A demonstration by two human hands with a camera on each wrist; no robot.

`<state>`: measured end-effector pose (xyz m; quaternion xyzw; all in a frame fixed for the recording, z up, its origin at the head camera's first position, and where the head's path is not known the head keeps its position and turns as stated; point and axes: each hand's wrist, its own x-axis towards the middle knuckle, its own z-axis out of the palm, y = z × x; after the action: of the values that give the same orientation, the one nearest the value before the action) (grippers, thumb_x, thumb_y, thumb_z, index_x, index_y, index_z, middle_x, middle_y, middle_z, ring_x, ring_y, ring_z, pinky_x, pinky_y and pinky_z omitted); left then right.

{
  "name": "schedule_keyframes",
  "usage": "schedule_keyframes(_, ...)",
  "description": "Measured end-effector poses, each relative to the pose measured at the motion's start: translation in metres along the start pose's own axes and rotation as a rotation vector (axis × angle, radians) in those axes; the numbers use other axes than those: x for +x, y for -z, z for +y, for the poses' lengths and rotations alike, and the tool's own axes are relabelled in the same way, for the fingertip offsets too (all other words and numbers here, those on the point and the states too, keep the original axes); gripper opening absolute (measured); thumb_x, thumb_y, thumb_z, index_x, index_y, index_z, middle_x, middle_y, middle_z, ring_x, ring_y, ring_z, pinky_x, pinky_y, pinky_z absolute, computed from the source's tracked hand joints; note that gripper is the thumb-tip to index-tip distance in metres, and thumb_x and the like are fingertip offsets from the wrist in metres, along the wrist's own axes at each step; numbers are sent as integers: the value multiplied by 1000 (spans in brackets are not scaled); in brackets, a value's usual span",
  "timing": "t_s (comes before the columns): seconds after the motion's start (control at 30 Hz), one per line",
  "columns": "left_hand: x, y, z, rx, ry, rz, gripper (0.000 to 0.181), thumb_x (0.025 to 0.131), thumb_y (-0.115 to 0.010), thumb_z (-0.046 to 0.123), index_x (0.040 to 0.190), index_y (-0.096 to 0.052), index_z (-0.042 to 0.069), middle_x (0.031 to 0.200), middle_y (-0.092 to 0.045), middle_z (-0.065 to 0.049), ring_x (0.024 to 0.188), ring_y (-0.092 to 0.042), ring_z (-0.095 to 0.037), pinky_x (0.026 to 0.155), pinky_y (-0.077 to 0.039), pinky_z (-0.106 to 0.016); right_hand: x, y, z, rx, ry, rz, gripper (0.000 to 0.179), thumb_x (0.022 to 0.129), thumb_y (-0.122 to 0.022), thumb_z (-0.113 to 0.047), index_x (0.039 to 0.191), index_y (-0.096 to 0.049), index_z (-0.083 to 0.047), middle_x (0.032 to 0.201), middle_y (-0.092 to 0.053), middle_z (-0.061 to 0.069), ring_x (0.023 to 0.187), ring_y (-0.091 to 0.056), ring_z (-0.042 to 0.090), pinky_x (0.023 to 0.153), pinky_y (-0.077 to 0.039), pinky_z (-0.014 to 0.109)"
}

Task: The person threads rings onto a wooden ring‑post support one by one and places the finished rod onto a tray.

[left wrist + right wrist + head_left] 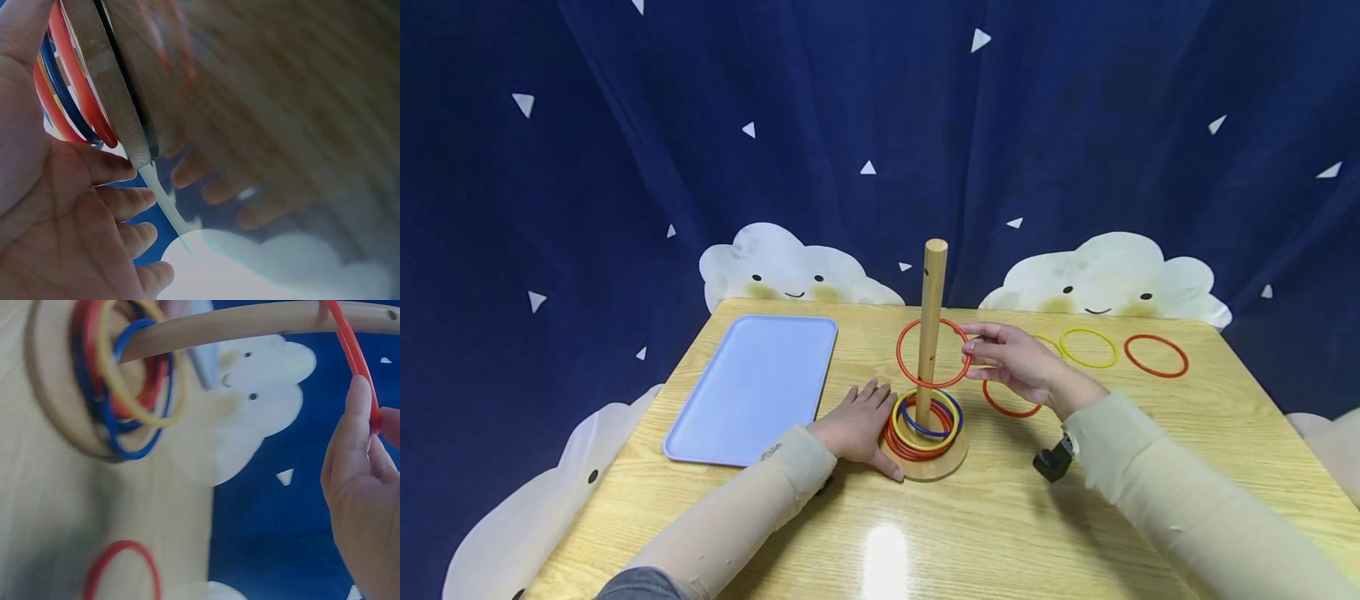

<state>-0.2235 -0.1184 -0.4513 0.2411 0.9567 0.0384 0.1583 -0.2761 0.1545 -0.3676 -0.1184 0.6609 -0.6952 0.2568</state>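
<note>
A wooden peg (932,300) stands upright on a round wooden base (928,472). My right hand (1018,362) pinches a red ring (934,387) between thumb and fingers at its right side. That ring encircles the peg partway up its height, as the right wrist view also shows. Around the foot of the peg lies a stack of red, blue and yellow rings (111,375), the upper ones tilted. My left hand (857,422) rests at the left side of the base, fingers extended and thumb along the front edge. In the left wrist view its fingertips (145,199) are beside the base.
A pale blue tray (751,387) lies on the table's left. Right of the peg lie a red ring (1011,414), partly behind my right hand, a yellow ring (1088,365) and another red ring (1156,373). A dark blue curtain (820,75) hangs behind the table.
</note>
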Motion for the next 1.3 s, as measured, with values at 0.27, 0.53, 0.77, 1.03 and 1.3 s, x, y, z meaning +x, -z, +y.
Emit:
schedule_keyframes(0.27,2,-1,-1,7,-1,3,132,70,-79,77,164,-24,2,169,-19,-19,157,-10,-37,125,-12,-52,3,3,25,-73,-45,-9,50,108,-47,-2,153,-32,13,105,-56,5,97,-61,13,88,-58,30)
schedule_keyframes(0.53,1,-2,-1,-11,1,5,133,69,-80,77,164,-24,3,169,-20,-19,157,-10,-37,125,-12,-52,7,3,47,-104,-78,-33,46,108,-47,-1,150,-36,14,105,-56,9,95,-62,15,86,-59,32)
schedule_keyframes(0.77,1,-2,-1,-11,-2,13,132,69,-81,76,164,-25,3,169,-21,-20,156,-10,-37,125,-12,-52,8,-1,62,-135,-115,-37,45,107,-46,0,149,-38,16,112,-53,17,95,-61,18,83,-60,32)
schedule_keyframes(1.03,2,-2,-1,-13,-1,7,132,70,-81,76,164,-24,3,169,-20,-19,157,-10,-37,125,-12,-52,8,-2,69,-168,-138,-57,44,107,-47,1,148,-40,18,122,-59,22,96,-66,17,82,-60,31)
schedule_keyframes(1.3,3,-3,-1,-7,0,7,132,69,-80,76,164,-24,3,169,-20,-19,157,-10,-37,125,-12,-52,7,5,66,-226,-128,-61,43,106,-49,-3,143,-45,19,119,-62,22,94,-65,15,82,-59,31)
